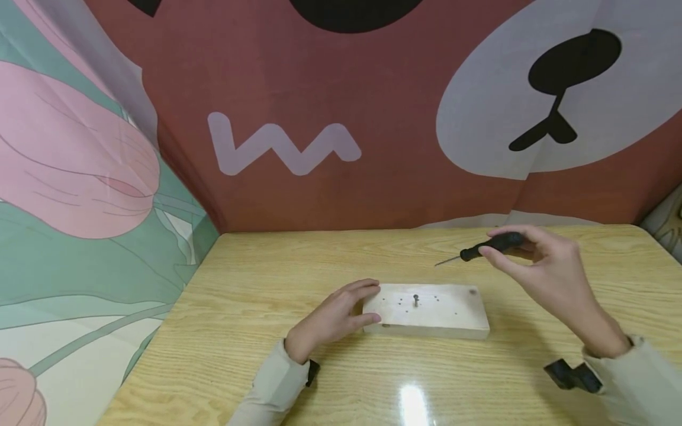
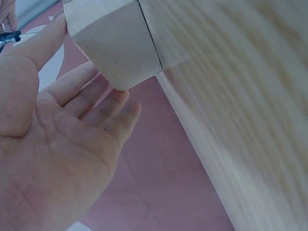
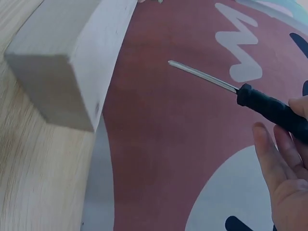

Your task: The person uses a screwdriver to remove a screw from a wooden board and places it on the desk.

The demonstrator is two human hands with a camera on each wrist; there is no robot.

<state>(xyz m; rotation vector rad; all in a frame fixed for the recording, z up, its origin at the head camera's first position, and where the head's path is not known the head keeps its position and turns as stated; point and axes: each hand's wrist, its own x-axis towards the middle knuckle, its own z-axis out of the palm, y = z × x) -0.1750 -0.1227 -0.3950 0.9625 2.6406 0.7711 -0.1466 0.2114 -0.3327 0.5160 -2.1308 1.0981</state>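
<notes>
A pale wooden block [image 1: 453, 318] lies flat on a wood-grain bench [image 1: 250, 278], its long sides running from 9 to 3 o'clock. Near its middle a screw [image 1: 416, 300] stands roughly upright, much of its shank exposed, with small dark holes scattered around it.

At the block's 9 o'clock end is the person's left hand [image 1: 338, 315]. Its thumb is on the near edge and its fingers on the far side, a little apart from one another, straddling the end between them. This probably steadies the block, and it leaves the screw and most of the top uncovered.

Between 1 and 2 o'clock from the block, the right hand [image 1: 554, 269] holds a screwdriver [image 1: 501, 242] in the air, the black handle pinched between thumb and fingers. In the right wrist view, some fingers reach out loosely below the handle, so the grip looks light, suited to turning or tilting the tool. The metal shaft points to about 8 o'clock, its tip near the screw but apart from it.

Behind the bench, at 12 o'clock, hangs a reddish-brown backdrop [image 1: 341, 195] with a cartoon animal's muzzle.
</notes>
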